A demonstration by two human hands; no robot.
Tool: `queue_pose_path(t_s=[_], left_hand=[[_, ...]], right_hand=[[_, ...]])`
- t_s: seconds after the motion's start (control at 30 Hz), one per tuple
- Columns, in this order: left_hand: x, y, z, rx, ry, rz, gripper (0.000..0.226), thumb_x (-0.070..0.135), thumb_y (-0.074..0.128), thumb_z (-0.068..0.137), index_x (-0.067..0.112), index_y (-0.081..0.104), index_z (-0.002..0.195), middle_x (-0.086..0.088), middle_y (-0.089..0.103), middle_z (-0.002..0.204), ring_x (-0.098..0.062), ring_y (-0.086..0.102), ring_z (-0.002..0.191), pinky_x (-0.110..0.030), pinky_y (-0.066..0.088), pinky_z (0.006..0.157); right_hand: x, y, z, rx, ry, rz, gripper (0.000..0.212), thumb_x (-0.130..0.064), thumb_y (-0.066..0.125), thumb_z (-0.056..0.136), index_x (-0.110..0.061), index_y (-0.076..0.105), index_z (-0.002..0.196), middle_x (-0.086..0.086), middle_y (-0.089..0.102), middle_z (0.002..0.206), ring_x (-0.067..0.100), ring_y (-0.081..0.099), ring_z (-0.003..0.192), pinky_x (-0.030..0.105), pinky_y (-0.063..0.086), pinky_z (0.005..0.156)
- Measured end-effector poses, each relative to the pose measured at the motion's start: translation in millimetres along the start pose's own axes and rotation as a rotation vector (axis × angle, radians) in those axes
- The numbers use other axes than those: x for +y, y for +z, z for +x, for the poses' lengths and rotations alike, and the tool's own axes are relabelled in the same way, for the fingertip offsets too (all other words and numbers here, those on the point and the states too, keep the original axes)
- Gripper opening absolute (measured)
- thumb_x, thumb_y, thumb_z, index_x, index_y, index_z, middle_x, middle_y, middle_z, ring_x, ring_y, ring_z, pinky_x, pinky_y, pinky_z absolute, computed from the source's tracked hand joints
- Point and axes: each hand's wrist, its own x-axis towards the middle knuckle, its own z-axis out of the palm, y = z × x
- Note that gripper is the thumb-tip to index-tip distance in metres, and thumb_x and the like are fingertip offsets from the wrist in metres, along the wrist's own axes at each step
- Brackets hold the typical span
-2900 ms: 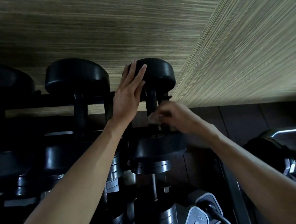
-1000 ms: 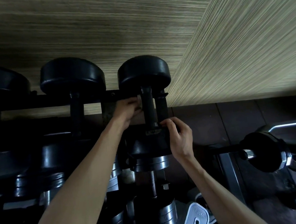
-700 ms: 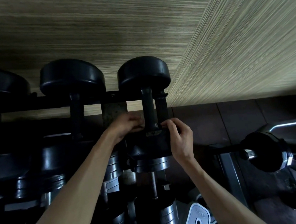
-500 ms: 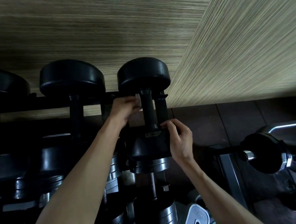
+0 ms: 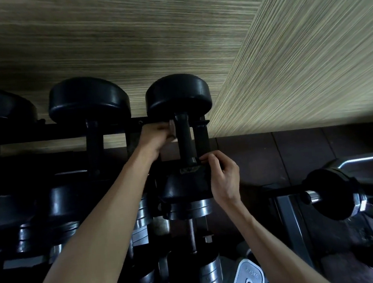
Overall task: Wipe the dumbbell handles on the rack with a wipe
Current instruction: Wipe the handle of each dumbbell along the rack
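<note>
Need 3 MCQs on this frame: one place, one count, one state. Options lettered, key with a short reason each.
1. Where is the left hand?
A. at the top of the rightmost dumbbell's handle
B. on the grey plate
C. on the floor

2. How many black dumbbell heads show against the wall on the top rail?
A. one
B. three
C. six

3. What is the right hand doing?
A. hanging open at the side
B. fingers curled at the handle's lower end
C. lying flat on the wall

Key: 1 A, the hand sits beside the handle just under the upper head, with a pale wipe in it. 2 B, three heads line the rail, the leftmost cut by the frame. 3 B, its fingertips pinch at the base of the handle, above the lower head.
</note>
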Motion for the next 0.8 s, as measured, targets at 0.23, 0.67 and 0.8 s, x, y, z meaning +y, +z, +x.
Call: queue_pose_path(t_s=[0.23,0.67,0.8], left_hand=[[-26,-13,-16,-0.024,0.132,0.216,0.008,-0.004,0.069,0.086,0.002,0.071,0.081,-0.008,0.07,0.073,-0.015,0.068,0.069,-0.029,0.06,0.072],[-6,1,-8,0.091,0.182,0.116,0.013,-0.012,0.071,0.081,-0.001,0.066,0.078,-0.005,0.067,0.068,-0.01,0.068,0.057,-0.018,0.056,0.055],[-23,-7,-42,-0.038,0.168,0.378,0.012,-0.011,0.074,0.079,-0.01,0.068,0.089,-0.002,0.064,0.073,0.003,0.065,0.054,-0.008,0.05,0.052]], right_hand=[[0,0,0,0.02,-0.007,0.015,0.029,-0.025,0.047,0.096,-0.021,0.072,0.081,-0.003,0.07,0.074,0.017,0.066,0.072,0.043,0.052,0.063],[-3,0,-2,0.025,0.001,0.031,0.029,-0.021,0.046,0.095,-0.02,0.071,0.08,-0.003,0.069,0.073,0.015,0.064,0.067,0.043,0.05,0.061],[-2,2,-2,0.046,-0.005,0.015,0.029,-0.023,0.046,0.094,-0.022,0.071,0.08,-0.005,0.069,0.072,0.014,0.064,0.067,0.04,0.05,0.059]])
